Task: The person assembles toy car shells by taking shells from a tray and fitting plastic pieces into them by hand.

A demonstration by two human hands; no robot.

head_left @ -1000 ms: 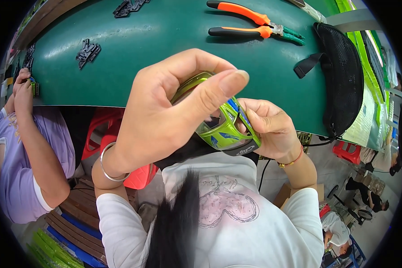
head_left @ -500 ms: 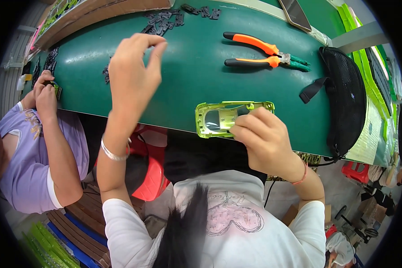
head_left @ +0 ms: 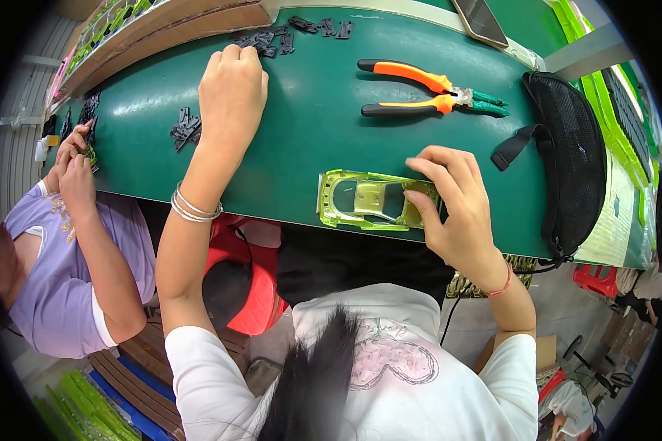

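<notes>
My left hand (head_left: 232,92) is at the near side of a heap of small black plastic parts (head_left: 265,42). Its fingers are curled in and point away from me, so whatever they may hold is hidden. A light green toy car body shell (head_left: 336,219) lies hollow side up by the table's near edge. Over the right end of that shell is my right hand (head_left: 460,209), thumb and forefinger spread apart. The thumb reaches over the shell's inside, and the forefinger extends past its far side; whether they touch it I cannot tell.
Orange and black pliers (head_left: 419,88) with green jaws lie beyond the shell. A black mesh case (head_left: 566,162) stands at the right, a phone (head_left: 482,20) at the back. A smaller black-part heap (head_left: 186,129) lies left. A co-worker in purple (head_left: 81,272) works at far left.
My left hand has turned and reached farther toward the black parts, its fingers curling in. My right hand has opened from a pinch inside the shell and shifted right.
</notes>
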